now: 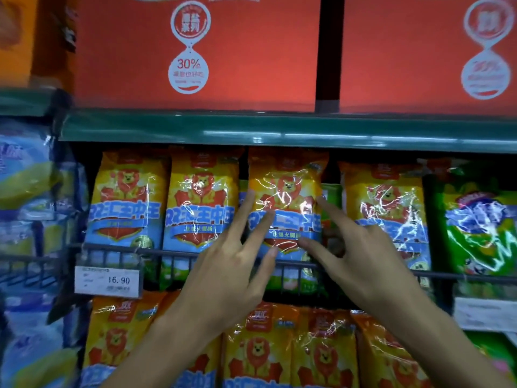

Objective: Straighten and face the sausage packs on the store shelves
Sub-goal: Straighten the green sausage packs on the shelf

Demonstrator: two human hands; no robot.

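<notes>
Two red cartons (195,51) stand on the upper green shelf (279,130), each printed with a white hourglass-shaped emblem in which "30%" is legible; the remaining characters are too blurred to read. Below it, a row of yellow sausage packs (128,200) stands upright behind a dark wire rail (167,252), each bearing a cartoon lion, a blue band of large white Chinese characters and a red shield. A white price tag (107,278) clipped to the rail at 8 o'clock reads "16.90". Blue packs (25,177) fill the bay at 9 o'clock, green packs (475,219) the one at 3 o'clock, and a second row of yellow lion packs (260,348) occupies the shelf at 6 o'clock. The third sausage pack (288,191), just right of centre, is the one addressed: the left hand (232,264) reaches up from 7 o'clock, fingers straight and spread, fingertips touching the pack's left edge and face; the right hand (361,247) rises from 5 o'clock, index finger extended at the pack's right edge, thumb on its lower front, other fingers loosely apart.
</notes>
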